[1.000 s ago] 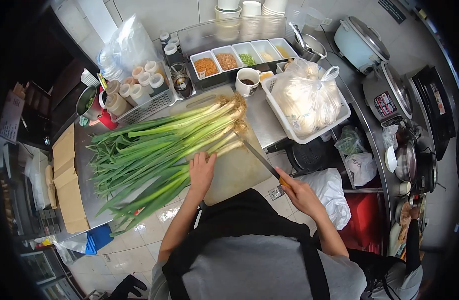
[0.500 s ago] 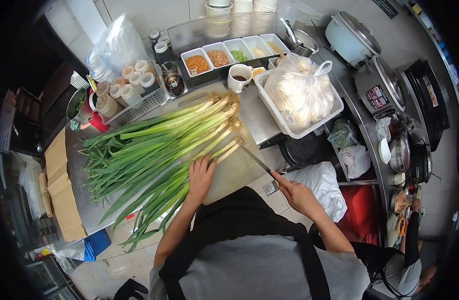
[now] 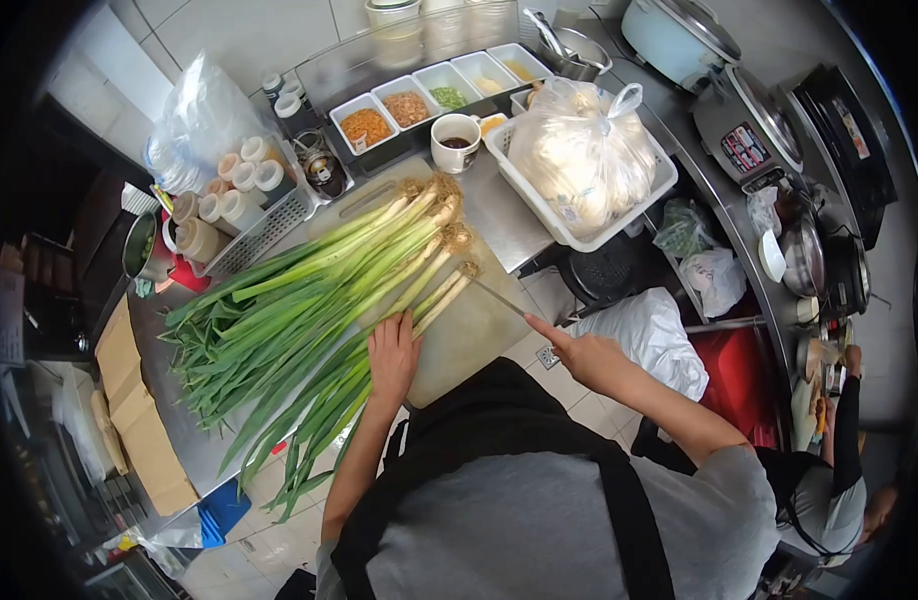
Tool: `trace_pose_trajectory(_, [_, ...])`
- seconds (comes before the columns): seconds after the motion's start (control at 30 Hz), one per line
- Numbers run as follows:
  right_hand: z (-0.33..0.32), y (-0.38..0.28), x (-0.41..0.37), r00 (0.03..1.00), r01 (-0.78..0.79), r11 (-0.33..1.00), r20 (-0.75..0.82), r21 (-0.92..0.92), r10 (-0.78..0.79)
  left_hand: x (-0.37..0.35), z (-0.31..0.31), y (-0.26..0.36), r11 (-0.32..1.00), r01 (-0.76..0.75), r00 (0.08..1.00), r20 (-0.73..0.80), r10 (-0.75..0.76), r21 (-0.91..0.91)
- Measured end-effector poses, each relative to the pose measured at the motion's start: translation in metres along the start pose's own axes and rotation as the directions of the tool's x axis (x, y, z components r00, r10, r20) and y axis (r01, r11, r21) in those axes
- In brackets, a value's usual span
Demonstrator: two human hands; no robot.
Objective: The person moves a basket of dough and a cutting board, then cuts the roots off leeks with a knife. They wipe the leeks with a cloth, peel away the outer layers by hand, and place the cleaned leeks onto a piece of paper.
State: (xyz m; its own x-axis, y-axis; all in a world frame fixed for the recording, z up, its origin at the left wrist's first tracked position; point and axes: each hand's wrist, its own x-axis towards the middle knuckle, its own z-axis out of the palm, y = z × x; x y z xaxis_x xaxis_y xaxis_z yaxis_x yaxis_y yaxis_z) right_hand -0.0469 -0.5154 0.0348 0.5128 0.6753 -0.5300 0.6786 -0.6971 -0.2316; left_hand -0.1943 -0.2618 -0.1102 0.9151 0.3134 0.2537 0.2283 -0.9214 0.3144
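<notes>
A large pile of long green onions lies across the cutting board, leafy tops to the left and hanging over the counter's front edge. Their pale ends and stringy roots point right. My left hand presses down on the nearest stalks, fingers close together over them. In my right hand is a knife, gripped by its handle with the forefinger stretched toward the blade. The blade's tip meets the root end of the nearest stalks.
Behind the board stand a mug of dark liquid and several tubs of chopped toppings. A white basket with a full plastic bag is at the right. Squeeze bottles fill a rack at left. Another person works at far right.
The view has turned a little, shifting the scene. My right hand and knife sit at a flatter angle, with the tip still at the root end. My left hand stays on the stalks.
</notes>
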Motion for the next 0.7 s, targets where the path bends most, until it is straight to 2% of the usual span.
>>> trace_pose_trajectory(0.17, [-0.016, 0.008, 0.008, 0.998, 0.035, 0.998, 0.046, 0.057, -0.038, -0.001, 0.002, -0.002, 1.0, -0.019, 1.0, -0.013, 0.019, -0.009])
trace_pose_trajectory(0.27, [-0.054, -0.008, 0.005, 0.98, -0.001, 0.997, 0.196, 0.081, -0.015, 0.001, 0.001, -0.002, 0.999, -0.03, 0.999, -0.026, 0.03, -0.01])
trace_pose_trajectory(0.3, [-0.048, -0.004, 0.01, 0.977, -0.007, 0.999, 0.214, 0.048, -0.004, 0.0, 0.0, -0.002, 0.999, -0.034, 0.999, -0.024, 0.034, -0.012])
trace_pose_trajectory(0.5, [0.034, 0.01, 0.031, 0.997, 0.057, 0.998, -0.056, -0.011, -0.058, -0.003, 0.005, -0.005, 1.0, -0.021, 0.999, -0.037, 0.021, 0.011])
trace_pose_trajectory(0.6, [0.067, 0.021, 0.036, 0.962, 0.048, 0.985, -0.258, -0.167, -0.091, -0.007, 0.0, -0.005, 0.996, -0.079, 0.997, -0.004, 0.079, 0.049])
trace_pose_trajectory(0.7, [0.076, 0.024, 0.035, 0.931, 0.068, 0.977, -0.339, -0.2, -0.134, -0.013, -0.002, -0.012, 0.981, -0.172, 0.985, 0.011, 0.172, 0.089])
